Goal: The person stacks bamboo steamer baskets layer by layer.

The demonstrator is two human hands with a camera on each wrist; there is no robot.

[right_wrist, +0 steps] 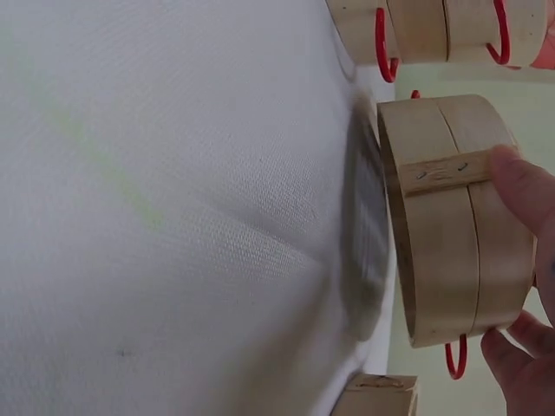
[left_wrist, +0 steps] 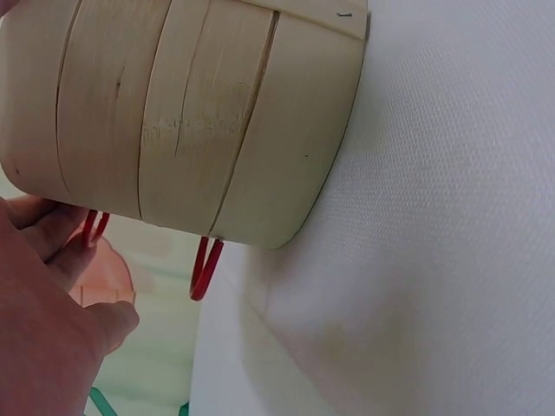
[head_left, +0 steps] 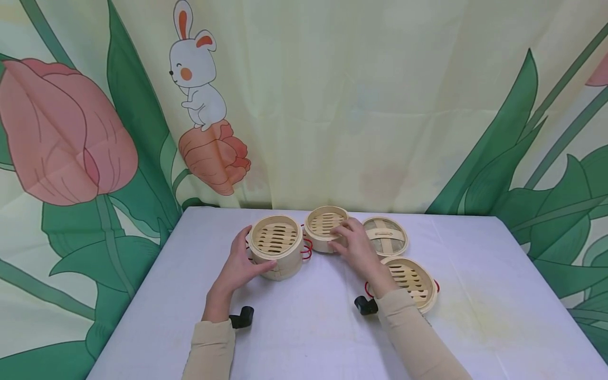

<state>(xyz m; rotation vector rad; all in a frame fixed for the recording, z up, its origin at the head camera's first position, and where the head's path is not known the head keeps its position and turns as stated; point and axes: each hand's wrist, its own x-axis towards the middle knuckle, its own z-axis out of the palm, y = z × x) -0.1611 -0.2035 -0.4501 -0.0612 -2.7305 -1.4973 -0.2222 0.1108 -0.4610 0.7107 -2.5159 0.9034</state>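
A stack of bamboo steamer baskets (head_left: 281, 263) with red side loops stands upright on the table. My left hand (head_left: 237, 265) is round its left side, thumb across the front and fingers behind; in the left wrist view, the left hand (left_wrist: 52, 303) is beside the red loops. My right hand (head_left: 353, 248) grips a single steamer basket (head_left: 322, 244) just right of and behind the stack. Seen from the right wrist, this slatted basket (right_wrist: 460, 234) is raised off the cloth, with the right hand's thumb (right_wrist: 520, 186) by its wooden joint strip and fingers at its side.
Behind the right hand lies a round woven bamboo lid (head_left: 396, 240) with a cross strip. Another steamer basket (head_left: 420, 282) sits nearer, partly under the right forearm. A white cloth covers the table (head_left: 475, 279), which ends at a printed curtain (head_left: 332, 105).
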